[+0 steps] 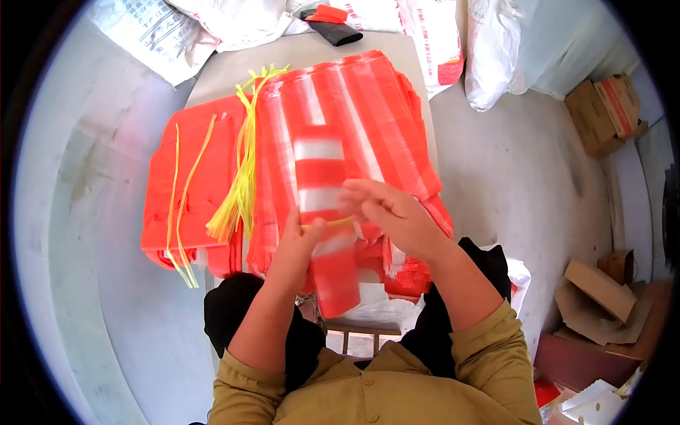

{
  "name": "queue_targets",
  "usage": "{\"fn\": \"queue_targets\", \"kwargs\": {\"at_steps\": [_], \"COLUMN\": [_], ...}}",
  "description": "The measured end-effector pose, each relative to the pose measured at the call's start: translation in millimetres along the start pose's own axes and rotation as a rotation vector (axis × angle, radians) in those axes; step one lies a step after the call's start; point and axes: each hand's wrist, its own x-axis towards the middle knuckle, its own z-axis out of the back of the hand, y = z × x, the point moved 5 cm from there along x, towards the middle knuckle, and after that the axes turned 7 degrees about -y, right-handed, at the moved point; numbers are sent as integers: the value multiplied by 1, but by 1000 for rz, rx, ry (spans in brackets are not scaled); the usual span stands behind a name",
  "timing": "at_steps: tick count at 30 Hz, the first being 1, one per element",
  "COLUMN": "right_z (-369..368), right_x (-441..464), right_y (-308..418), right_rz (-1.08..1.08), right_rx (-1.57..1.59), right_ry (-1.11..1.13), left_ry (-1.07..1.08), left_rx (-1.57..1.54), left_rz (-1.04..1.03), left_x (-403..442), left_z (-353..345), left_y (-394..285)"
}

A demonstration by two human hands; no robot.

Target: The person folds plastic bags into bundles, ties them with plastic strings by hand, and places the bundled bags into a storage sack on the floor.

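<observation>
A folded red-and-white striped plastic bundle (322, 180), blurred by motion, stands out lengthwise in front of me. My left hand (299, 241) grips its left side, thumb on top and fingers hidden behind it. Across the bundle's middle runs a thin yellow strip (333, 224). My right hand (397, 216) is at the bundle's right edge, close to the strip's end; its bent fingers are smeared, so their hold is unclear. Beneath lies a wide stack of striped plastic sheets (382, 120), apparently bags. Loose yellow strips (244, 177) lie in a bunch along its left edge.
Folded red plastic (202, 156) is piled at the table's left, with two yellow strips laid over it. A black-and-red item (333, 28) lies on the far end of the table (283, 51). White printed sacks (432, 42) are beyond. Cardboard boxes (602, 117) are at right.
</observation>
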Motion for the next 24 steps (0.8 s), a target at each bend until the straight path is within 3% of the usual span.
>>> {"fn": "queue_targets", "kwargs": {"at_steps": [2,5,8,11,17,21,24], "right_z": [17,22,15,8,49,70,59], "right_x": [16,23,20,18,22,13,13], "right_y": [-22,-27,-30,-27,-21,-3,2], "right_rz": [90,189,-15,-68,192,552,382], "right_rx": [-454,-617,-173,102,-20,-869,-1154], "right_ry": [-239,-290,-306,-249,-502,-576,-393], "left_ry": [21,60,112,96,285,328,300], "left_rx": [-96,-195,-278,-352,-123,-109,-41], "left_rz": [77,145,147,190,270,319,266], "left_x": [0,7,6,-1,-11,-7,-8], "left_z": [-3,-9,-15,-24,-41,-53,-58], "left_y": [15,27,16,8,40,83,85]}}
